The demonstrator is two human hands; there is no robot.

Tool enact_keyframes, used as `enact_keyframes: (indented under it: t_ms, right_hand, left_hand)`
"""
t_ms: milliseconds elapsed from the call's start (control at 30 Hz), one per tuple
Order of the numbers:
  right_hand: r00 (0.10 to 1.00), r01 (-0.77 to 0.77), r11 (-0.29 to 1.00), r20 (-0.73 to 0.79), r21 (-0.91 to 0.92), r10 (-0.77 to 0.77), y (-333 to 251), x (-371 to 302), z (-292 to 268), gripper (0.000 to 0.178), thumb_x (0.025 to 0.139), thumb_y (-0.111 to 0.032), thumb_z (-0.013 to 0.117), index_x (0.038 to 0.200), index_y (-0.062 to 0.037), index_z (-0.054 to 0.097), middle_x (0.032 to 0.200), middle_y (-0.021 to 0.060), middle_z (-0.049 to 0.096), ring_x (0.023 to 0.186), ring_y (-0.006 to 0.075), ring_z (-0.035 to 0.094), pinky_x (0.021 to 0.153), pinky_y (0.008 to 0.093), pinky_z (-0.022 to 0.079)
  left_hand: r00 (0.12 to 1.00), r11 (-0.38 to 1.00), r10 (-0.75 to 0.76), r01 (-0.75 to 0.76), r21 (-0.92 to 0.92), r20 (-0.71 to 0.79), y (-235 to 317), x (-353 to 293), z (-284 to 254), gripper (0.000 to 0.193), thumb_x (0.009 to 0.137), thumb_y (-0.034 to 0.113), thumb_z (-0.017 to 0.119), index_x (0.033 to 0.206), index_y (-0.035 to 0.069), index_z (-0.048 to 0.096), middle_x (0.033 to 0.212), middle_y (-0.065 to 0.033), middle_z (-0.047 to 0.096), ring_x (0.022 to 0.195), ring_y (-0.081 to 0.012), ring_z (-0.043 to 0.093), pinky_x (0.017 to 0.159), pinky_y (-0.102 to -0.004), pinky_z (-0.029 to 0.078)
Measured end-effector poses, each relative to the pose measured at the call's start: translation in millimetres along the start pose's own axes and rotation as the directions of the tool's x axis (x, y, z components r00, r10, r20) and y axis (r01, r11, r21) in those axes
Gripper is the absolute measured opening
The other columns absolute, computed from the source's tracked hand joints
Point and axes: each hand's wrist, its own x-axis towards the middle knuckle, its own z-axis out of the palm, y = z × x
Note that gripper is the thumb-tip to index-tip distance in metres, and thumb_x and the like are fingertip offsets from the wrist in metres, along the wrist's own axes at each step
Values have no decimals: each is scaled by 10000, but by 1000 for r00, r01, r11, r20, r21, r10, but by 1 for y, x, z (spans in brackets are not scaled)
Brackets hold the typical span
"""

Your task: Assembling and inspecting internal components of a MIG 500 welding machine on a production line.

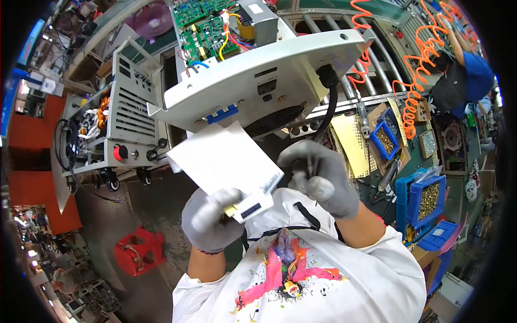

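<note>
My left hand point(212, 219), in a grey glove, pinches the lower edge of white paper sheets point(229, 159). A smaller white label with a dark printed block point(251, 210) lies at that edge by its fingers. My right hand point(323, 180), also gloved in grey, is held to the right of the sheets, apart from them. Its fingers are curled in, and whatever may be between them is too unclear to name. Just beyond both hands stands a white metal machine panel point(188, 99) with a blue breaker switch point(222, 114), sockets and a dark round fan opening.
Green circuit boards point(207, 40) and a transformer point(260, 21) sit behind the panel. A thick black cable point(332, 107) hangs from it. At right are a screwdriver point(363, 118), coiled orange hoses point(414, 102) and blue screw bins point(428, 199). A wheeled cabinet point(132, 102) and red stool point(140, 250) stand left.
</note>
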Motion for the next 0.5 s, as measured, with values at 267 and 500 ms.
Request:
enact_keyframes:
  t_ms: [267, 500]
  right_hand:
    - [965, -214, 961, 189, 174, 181, 9, 6, 37, 307, 831, -136, 662, 1080, 34, 603, 874, 40, 645, 785, 78, 581, 703, 258, 476]
    - [956, -294, 941, 66, 169, 287, 13, 13, 45, 290, 816, -90, 662, 1083, 14, 614, 918, 33, 640, 766, 56, 558, 701, 244, 473]
  left_hand:
    - [968, 966, -174, 132, -220, -180, 2, -33, 18, 708, 675, 137, 774, 1292, 147, 428, 1301, -257, 449, 1150, -388, 528, 925, -466, 472]
    - [836, 755, -549, 495, -430, -3, 1, -24, 15, 655, 722, 99, 765, 1285, -12, 450, 1279, -233, 499, 1190, -303, 519, 997, -405, 425]
